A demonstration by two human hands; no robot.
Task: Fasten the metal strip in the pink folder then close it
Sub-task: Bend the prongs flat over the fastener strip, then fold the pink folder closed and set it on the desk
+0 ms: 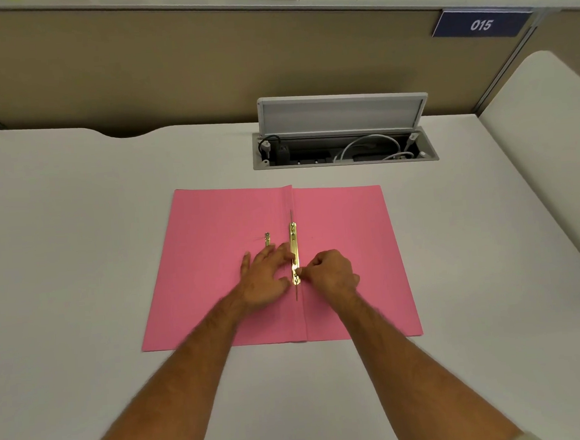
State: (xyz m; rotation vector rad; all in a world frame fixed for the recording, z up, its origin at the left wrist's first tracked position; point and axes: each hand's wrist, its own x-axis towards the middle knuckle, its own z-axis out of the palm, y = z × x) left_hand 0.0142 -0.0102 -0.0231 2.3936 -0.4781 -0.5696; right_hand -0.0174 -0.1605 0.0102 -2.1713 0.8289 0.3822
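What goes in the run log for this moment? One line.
flat open pink folder | both hands at gold metal strip | right hand pinching near end | left hand bracing

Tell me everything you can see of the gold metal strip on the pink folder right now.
The metal strip is a thin, shiny, gold-coloured bar lying flat along the spine crease of the open pink folder, running away from the camera. A thin prong sticks out past each end. The left hand rests fingers against its left edge; the right hand pinches at its near end. A second small gold piece lies apart, left.
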